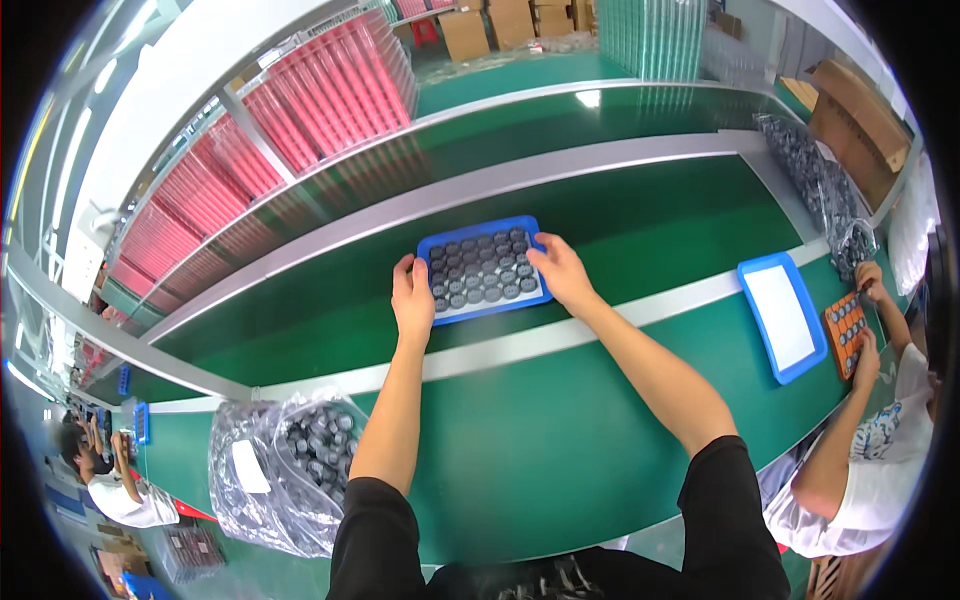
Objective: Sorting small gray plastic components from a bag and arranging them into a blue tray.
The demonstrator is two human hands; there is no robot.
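A blue tray (478,226) filled with several dark round parts (483,270) lies on the green conveyor belt. My left hand (412,298) grips its left edge. My right hand (560,272) grips its right edge, with the fingers curled over the rim. Both arms reach forward from the lower edge, in black sleeves.
A clear plastic bag (285,470) of dark round parts sits at my lower left. An empty blue tray (782,315) with a white inside lies to the right. A co-worker (870,440) at right handles an orange tray (848,330). Red stacked trays (300,110) fill the far shelf.
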